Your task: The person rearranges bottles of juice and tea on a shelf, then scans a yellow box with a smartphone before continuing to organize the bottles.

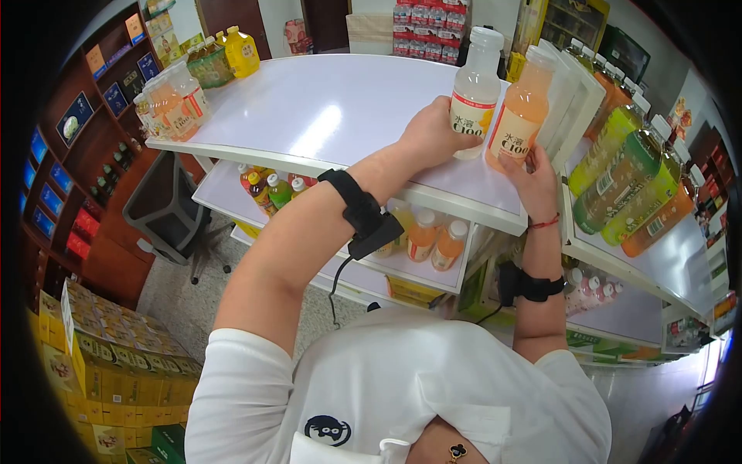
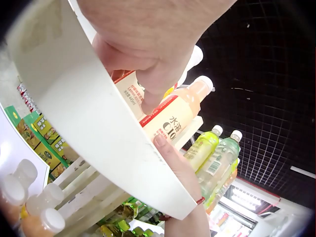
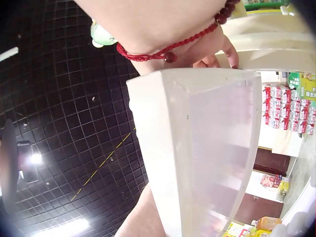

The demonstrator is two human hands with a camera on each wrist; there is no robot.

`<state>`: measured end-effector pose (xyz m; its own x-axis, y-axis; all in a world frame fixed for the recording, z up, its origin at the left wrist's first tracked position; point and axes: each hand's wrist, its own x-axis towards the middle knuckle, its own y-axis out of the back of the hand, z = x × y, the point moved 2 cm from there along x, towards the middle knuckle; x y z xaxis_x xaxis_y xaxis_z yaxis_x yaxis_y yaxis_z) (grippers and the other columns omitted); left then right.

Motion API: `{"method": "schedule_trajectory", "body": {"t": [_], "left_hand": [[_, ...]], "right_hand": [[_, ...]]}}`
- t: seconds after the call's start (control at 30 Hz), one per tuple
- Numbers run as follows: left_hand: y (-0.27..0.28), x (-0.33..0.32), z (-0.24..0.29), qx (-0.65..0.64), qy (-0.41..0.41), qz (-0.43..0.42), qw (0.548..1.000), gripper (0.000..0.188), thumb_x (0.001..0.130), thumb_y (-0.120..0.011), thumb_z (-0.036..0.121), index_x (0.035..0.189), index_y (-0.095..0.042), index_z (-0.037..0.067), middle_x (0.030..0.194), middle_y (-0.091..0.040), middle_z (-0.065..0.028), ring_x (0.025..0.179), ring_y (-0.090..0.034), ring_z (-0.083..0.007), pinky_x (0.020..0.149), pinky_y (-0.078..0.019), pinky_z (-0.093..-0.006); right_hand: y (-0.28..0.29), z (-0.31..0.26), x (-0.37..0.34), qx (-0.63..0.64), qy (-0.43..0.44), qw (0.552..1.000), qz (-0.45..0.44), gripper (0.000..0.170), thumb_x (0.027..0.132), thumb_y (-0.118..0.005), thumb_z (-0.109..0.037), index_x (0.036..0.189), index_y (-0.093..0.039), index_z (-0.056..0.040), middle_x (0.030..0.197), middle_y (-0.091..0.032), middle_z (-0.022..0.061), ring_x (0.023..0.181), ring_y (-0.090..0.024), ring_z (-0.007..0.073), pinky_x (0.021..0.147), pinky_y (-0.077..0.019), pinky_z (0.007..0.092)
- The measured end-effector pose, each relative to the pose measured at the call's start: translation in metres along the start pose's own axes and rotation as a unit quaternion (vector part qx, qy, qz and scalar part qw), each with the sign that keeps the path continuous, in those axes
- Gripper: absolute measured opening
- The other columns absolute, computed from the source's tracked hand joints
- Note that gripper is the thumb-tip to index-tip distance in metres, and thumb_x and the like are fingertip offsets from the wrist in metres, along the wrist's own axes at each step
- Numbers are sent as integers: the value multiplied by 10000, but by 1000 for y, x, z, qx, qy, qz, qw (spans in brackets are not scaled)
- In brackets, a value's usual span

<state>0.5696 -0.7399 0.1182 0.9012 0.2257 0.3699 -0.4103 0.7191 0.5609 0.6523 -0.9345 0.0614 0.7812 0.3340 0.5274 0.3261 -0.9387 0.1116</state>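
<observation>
Near the right end of the white shelf top [image 1: 325, 127], my left hand [image 1: 430, 136] grips the lower part of a clear drink bottle [image 1: 474, 97] with a white cap. Close beside it on the right is an orange drink bottle [image 1: 522, 104], its cream label reading C100. My right hand [image 1: 533, 179] holds this one low down, fingers and thumb around its base. Both bottles stand upright. In the left wrist view the left hand [image 2: 143, 37] covers much of the clear bottle, and a right thumb [image 2: 165, 144] lies against the orange bottle [image 2: 173, 116].
Tall green and orange bottles [image 1: 630, 182] line a shelf at right, behind a white upright panel [image 1: 568, 100]. Wrapped orange bottles [image 1: 174, 108] and yellow bottles [image 1: 241, 52] stand at the far left. More bottles [image 1: 423, 234] fill the shelf below. An office chair [image 1: 166, 197] stands at left.
</observation>
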Motion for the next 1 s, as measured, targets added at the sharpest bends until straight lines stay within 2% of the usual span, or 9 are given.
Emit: {"method": "schedule_trajectory", "body": {"t": [0.73, 1.0], "left_hand": [[2, 0, -1, -15, -26, -6, 1000, 577, 709, -798, 243, 1127, -524, -45, 1053, -646, -200, 987, -631, -309, 861, -486, -356], [2, 5, -6, -14, -41, -18, 999, 581, 703, -802, 255, 1115, -520, -42, 1036, -645, -201, 982, -631, -313, 856, -489, -358]], "right_hand": [[-1, -7, -2, -22, -7, 1000, 2, 481, 796, -752, -116, 1184, -519, 48, 1029, -622, 67, 941, -572, 108, 818, -482, 242], [0, -9, -2, -34, -11, 999, -7, 484, 803, -743, -105, 1202, -509, 38, 1071, -618, 72, 979, -576, 116, 833, -481, 245]]}}
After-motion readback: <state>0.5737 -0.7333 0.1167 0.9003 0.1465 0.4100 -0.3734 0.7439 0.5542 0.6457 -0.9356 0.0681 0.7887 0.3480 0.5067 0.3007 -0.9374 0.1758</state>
